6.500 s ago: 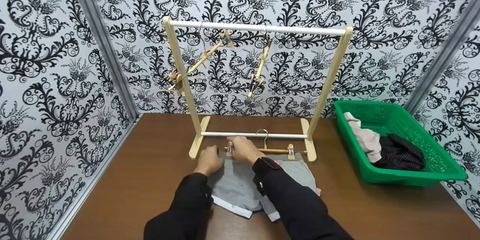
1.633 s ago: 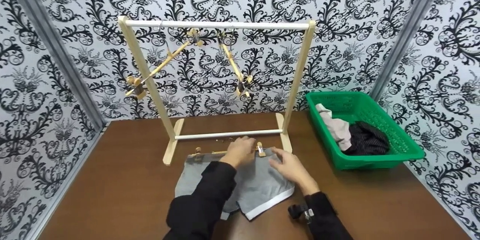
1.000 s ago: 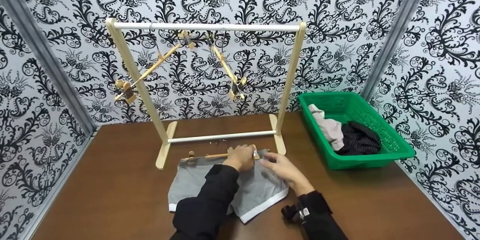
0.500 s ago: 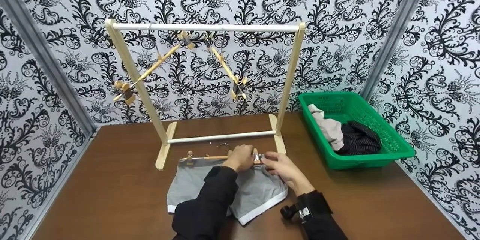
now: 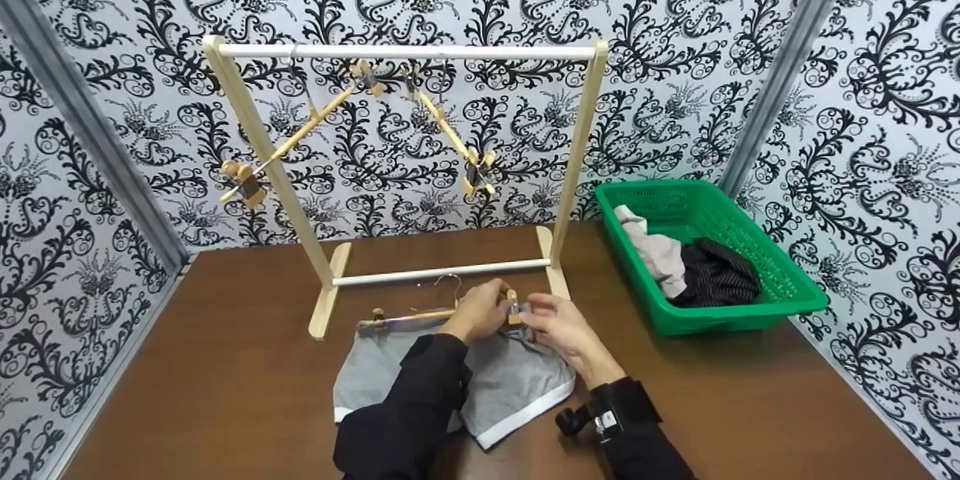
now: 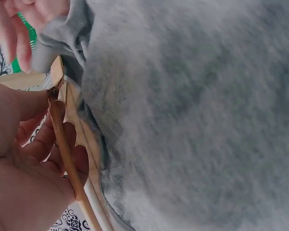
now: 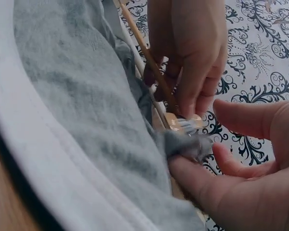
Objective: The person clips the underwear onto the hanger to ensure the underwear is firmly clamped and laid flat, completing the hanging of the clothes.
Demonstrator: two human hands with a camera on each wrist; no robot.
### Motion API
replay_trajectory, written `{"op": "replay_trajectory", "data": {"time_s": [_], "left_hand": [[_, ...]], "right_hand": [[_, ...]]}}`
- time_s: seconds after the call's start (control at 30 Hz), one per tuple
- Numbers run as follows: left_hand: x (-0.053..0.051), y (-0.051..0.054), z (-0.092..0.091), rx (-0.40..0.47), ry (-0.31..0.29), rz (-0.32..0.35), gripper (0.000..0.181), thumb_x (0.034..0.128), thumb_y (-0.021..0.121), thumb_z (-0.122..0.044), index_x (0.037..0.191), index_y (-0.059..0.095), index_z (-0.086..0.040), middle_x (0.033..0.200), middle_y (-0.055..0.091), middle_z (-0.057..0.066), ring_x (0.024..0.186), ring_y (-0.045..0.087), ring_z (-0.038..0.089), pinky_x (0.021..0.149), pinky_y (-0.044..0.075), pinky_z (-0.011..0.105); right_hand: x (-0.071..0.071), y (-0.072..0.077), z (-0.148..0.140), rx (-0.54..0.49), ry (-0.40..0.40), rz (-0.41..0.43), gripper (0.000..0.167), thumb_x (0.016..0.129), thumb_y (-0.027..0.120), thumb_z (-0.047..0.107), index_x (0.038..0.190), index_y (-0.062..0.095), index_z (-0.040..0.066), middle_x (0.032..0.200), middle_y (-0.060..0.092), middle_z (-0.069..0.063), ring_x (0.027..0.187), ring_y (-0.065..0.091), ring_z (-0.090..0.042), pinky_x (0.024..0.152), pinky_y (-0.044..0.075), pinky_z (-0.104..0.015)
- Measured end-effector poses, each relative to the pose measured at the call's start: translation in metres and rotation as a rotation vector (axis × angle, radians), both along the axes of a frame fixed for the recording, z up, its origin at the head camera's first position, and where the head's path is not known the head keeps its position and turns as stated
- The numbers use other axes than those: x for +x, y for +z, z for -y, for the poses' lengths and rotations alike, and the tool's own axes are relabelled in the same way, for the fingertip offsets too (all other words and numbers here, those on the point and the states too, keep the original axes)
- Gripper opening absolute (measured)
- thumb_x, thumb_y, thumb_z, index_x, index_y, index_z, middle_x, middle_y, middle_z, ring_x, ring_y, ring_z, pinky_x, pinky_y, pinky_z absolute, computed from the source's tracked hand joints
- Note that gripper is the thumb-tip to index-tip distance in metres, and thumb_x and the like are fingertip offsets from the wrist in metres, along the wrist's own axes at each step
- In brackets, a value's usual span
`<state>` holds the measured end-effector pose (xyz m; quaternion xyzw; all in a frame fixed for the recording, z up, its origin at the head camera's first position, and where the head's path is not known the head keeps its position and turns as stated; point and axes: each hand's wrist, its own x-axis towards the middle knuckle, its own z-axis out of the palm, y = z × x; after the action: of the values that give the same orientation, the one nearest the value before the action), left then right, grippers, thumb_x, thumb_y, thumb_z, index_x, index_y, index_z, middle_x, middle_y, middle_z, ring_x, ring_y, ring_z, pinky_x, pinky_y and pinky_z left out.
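Note:
Grey shorts [image 5: 517,371] with white hems lie on the table, their waistband along a wooden clip hanger [image 5: 427,313]. My left hand [image 5: 480,311] grips the hanger bar close to its right clip [image 5: 514,309]; in the left wrist view the thumb and fingers wrap the bar [image 6: 67,149]. My right hand [image 5: 562,330] is just right of that clip, holding the waistband's corner. In the right wrist view the bunched grey cloth [image 7: 185,144] lies between its digits beside the clip. Whether the clip's mouth is on the cloth cannot be told. The left clip [image 5: 378,316] sits at the waistband.
A wooden rack with a white top rail [image 5: 405,52] stands behind; two bare clip hangers [image 5: 315,120] hang from it. The lower rail [image 5: 442,271] is just beyond the hanger's hook. On the right, a green basket [image 5: 705,315] holds pale and dark striped clothes.
Both hands have shifted from the hanger's left clip to its right one. Lately the right hand has closed in on the waistband corner, and the hanger's hook has tipped up slightly.

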<state>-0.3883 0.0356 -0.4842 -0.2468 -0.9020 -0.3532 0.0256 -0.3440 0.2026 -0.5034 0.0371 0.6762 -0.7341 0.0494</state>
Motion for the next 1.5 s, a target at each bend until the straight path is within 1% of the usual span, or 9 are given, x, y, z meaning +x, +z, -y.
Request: {"op": "replay_trajectory", "data": {"time_s": [0.17,0.43,0.57,0.8,0.93,1.07,1.17,1.33,1.5], "left_hand": [[0.001,0.006,0.003,0.075,-0.036,0.002,0.014,0.0979,0.063,-0.007,0.107,0.067,0.002,0.094,0.07,0.01,0.087,0.065,0.024,0.08,0.053,0.039],[0.0,0.01,0.007,0.132,-0.058,-0.006,0.015,0.0989,0.059,-0.013,0.101,0.068,-0.001,0.088,0.068,0.002,0.081,0.062,0.017,0.077,0.053,0.035],[0.0,0.009,0.005,0.147,-0.058,-0.003,0.018,0.0991,0.057,-0.013,0.105,0.068,0.0,0.093,0.07,0.005,0.086,0.064,0.019,0.081,0.053,0.037],[0.0,0.01,0.001,0.18,-0.071,0.082,0.027,0.1,0.06,-0.012,0.119,0.064,0.006,0.108,0.071,0.015,0.101,0.067,0.029,0.092,0.052,0.043],[0.0,0.01,0.001,0.209,-0.105,0.088,0.03,0.0999,0.061,-0.011,0.123,0.064,0.008,0.112,0.071,0.019,0.106,0.067,0.032,0.095,0.052,0.044],[0.002,0.012,0.002,0.206,-0.112,0.098,0.033,0.0994,0.062,-0.013,0.124,0.064,0.009,0.116,0.07,0.021,0.109,0.067,0.033,0.098,0.051,0.044],[0.002,0.012,0.001,0.16,-0.099,0.095,0.032,0.0999,0.06,-0.018,0.119,0.069,0.007,0.113,0.072,0.018,0.105,0.067,0.03,0.096,0.052,0.043],[0.002,0.013,0.001,0.113,-0.086,0.074,0.028,0.1005,0.058,-0.022,0.105,0.075,-0.001,0.098,0.073,0.009,0.09,0.065,0.022,0.087,0.052,0.039],[0.004,0.013,0.002,0.143,-0.05,0.089,0.033,0.1033,0.056,-0.029,0.11,0.076,-0.003,0.104,0.074,0.006,0.098,0.066,0.02,0.091,0.051,0.039]], "right_hand": [[-0.002,0.001,0.001,-0.02,-0.034,-0.014,0.059,0.089,0.071,-0.005,0.14,0.042,-0.011,0.117,0.062,-0.024,0.091,0.065,-0.02,0.076,0.055,-0.032],[-0.002,0.005,-0.002,0.091,-0.092,-0.06,0.06,0.087,0.069,-0.012,0.143,0.05,-0.004,0.106,0.071,-0.02,0.082,0.068,-0.02,0.06,0.056,-0.029],[0.0,0.007,-0.003,0.1,-0.093,-0.072,0.059,0.088,0.068,-0.013,0.144,0.05,-0.003,0.105,0.073,-0.022,0.082,0.069,-0.022,0.059,0.055,-0.027],[0.0,0.005,-0.004,0.098,-0.036,-0.089,0.068,0.087,0.07,-0.012,0.148,0.042,-0.004,0.098,0.073,-0.02,0.076,0.069,-0.018,0.054,0.053,-0.026],[-0.002,0.003,-0.003,0.121,0.005,-0.154,0.083,0.085,0.075,-0.011,0.155,0.031,-0.004,0.096,0.073,-0.023,0.075,0.07,-0.016,0.049,0.049,-0.023],[-0.002,0.003,-0.002,0.144,-0.005,-0.222,0.088,0.081,0.076,-0.013,0.155,0.029,-0.006,0.097,0.072,-0.027,0.081,0.071,-0.018,0.058,0.053,-0.022],[-0.002,0.002,-0.002,0.153,-0.011,-0.251,0.085,0.08,0.076,-0.015,0.152,0.032,-0.008,0.098,0.071,-0.03,0.085,0.072,-0.022,0.067,0.056,-0.023],[-0.002,0.003,-0.002,0.177,-0.007,-0.276,0.083,0.08,0.077,-0.015,0.151,0.034,-0.009,0.097,0.071,-0.031,0.088,0.072,-0.026,0.068,0.056,-0.024],[-0.001,0.004,-0.001,0.231,-0.013,-0.283,0.082,0.08,0.079,-0.01,0.15,0.037,-0.008,0.094,0.073,-0.027,0.083,0.072,-0.021,0.065,0.053,-0.023]]}}
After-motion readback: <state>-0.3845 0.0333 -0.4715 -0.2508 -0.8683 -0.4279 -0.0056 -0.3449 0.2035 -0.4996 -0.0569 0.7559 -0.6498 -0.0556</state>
